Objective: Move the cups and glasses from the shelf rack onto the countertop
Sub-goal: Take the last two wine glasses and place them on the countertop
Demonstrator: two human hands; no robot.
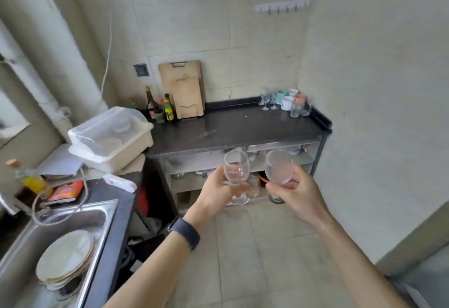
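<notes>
Holding one wine glass apiece, the two hands sit side by side, apart. The left hand (216, 192) curls its fingers round the stem of the left glass (237, 168). The right hand (300, 194) grips the right glass (279, 168) just under its bowl. Both glasses are upright and not touching. Just beyond them is the shelf rack (303, 159), under the dark countertop (230, 127). Further ahead of the right hand, a cluster of cups and glasses (288, 102) stands in the countertop's far corner. Well left of the left hand, plates (65, 254) lie in a sink (80, 217).
</notes>
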